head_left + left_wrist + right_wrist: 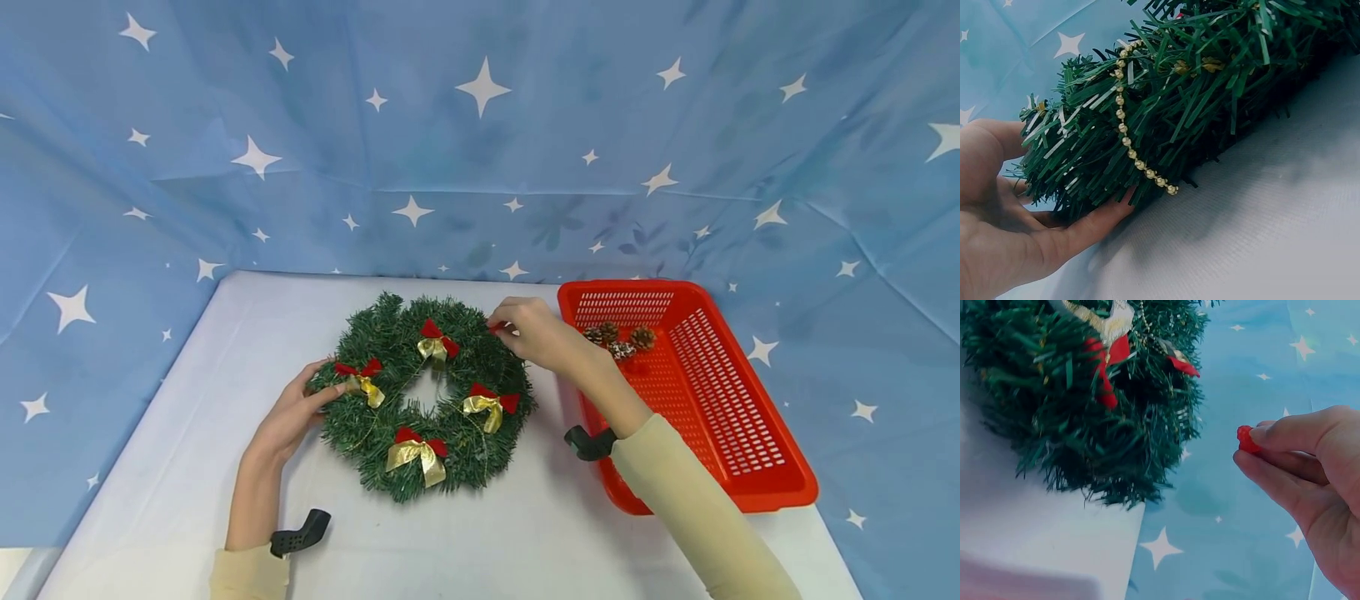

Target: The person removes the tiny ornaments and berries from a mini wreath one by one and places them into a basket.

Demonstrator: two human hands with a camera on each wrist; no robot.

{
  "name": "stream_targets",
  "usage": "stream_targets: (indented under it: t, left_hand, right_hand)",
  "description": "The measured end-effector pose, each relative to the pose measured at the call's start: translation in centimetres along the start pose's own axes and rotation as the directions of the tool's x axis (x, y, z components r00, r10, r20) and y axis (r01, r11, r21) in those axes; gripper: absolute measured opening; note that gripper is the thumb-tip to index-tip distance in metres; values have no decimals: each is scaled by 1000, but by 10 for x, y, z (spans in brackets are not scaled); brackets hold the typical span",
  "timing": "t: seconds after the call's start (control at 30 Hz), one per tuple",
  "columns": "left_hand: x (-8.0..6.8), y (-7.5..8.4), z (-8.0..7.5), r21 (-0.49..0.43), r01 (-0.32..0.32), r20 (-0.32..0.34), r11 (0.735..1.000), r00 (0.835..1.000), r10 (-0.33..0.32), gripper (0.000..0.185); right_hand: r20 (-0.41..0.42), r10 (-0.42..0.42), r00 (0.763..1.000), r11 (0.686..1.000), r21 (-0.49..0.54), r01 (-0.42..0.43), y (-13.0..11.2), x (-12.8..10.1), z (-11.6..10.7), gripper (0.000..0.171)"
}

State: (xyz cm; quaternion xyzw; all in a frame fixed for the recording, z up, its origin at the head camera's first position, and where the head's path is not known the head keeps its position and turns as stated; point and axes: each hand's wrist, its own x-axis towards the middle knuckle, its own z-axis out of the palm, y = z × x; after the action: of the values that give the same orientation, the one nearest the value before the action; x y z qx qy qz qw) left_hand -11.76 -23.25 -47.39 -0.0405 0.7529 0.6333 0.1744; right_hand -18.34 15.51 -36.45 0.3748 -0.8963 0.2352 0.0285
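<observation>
The right hand (536, 333) pinches a small red berry-like bead (1246, 439) between thumb and fingertips; the wrist view shows the bead caught at the very tips, with the other fingers curled beneath it. In the head view the hand hovers over the upper right edge of the round green artificial-pine wreath (427, 396), the bead just beside the needles there, though whether it touches them cannot be told.

The left hand (296, 412) rests against the wreath's left edge with its fingers nearly straight, the thumb on top of the needles and the fingertips (1110, 212) slipped under the rim where it meets the table. It steadies the wreath without closing around it. A string of small gold beads (1129, 140) drapes across the needles just above those fingertips.

The wreath lies flat near the middle of the white table (525, 533). Four red-and-gold ribbon bows (438, 342) sit spaced around its ring: one at the top, one at the left near the left thumb, one at the right, one at the bottom.

To the right of the wreath, behind the right forearm, stands a red perforated plastic basket (750, 433). Several brown pine cones (622, 340) lie together at its far end. A blue cloth with white stars (480, 150) hangs behind and around the table.
</observation>
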Motion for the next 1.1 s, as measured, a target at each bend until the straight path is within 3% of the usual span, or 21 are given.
stream_targets:
  t: [0.57,1.1]
  left_hand:
    - [0,0,-1,16,8,-19,1000,1000,-7,73]
    - [2,0,0,-6,8,1,1000,1000,-8,74]
  right_hand:
    - [-78,58,995,998,26,-56,18,-26,-14,13]
    - [-137,144,980,986,-68,-154,42,-62,-30,16]
